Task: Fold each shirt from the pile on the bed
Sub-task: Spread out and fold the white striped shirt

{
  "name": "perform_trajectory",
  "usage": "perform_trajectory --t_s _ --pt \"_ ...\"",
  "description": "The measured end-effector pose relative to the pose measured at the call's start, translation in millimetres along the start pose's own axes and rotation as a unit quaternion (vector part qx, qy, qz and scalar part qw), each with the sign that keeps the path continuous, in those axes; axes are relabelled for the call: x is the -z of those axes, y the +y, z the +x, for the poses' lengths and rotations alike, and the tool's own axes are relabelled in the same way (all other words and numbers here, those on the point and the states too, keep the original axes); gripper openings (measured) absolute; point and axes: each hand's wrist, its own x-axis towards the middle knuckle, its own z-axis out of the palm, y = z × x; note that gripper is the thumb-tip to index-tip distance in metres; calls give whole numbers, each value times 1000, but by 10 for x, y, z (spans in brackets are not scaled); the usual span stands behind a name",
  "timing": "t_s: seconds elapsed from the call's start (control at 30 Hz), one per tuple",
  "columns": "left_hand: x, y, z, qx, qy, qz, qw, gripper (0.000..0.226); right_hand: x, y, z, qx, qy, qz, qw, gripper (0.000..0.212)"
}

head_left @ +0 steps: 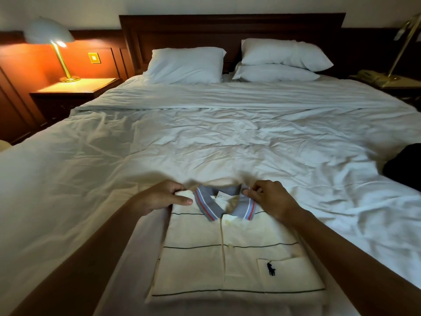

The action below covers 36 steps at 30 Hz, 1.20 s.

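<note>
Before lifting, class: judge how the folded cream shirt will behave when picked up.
Probably floppy: the shirt is soft cloth, folded flat. Lifted by the collar alone, its folds would likely fall open. Seems light, being thin.

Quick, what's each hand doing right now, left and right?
Left hand: grips the top left edge of the cream polo shirt, thumb on top.
Right hand: pinches the shirt beside the collar.

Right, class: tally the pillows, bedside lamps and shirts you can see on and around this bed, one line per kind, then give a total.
Pillows: 3
Bedside lamps: 2
Shirts: 1, the folded cream polo; the dark heap at the bed's right edge is too unclear to count
Total: 6
</note>
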Motion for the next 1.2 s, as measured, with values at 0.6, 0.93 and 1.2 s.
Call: perform_trajectory --t_s 0.6,0.93,1.2 --pt "-524 24 -590 41 228 -80 970 50 232 143 -1056 -72 52 83 993 20" --pt "-649 97 -1033 79 263 -55 960 38 411 43 -1378 -91 78 60 991 37" --pt "-862 109 -1274 33 184 15 982 90 262 -87 -1628 -69 23 59 996 51"
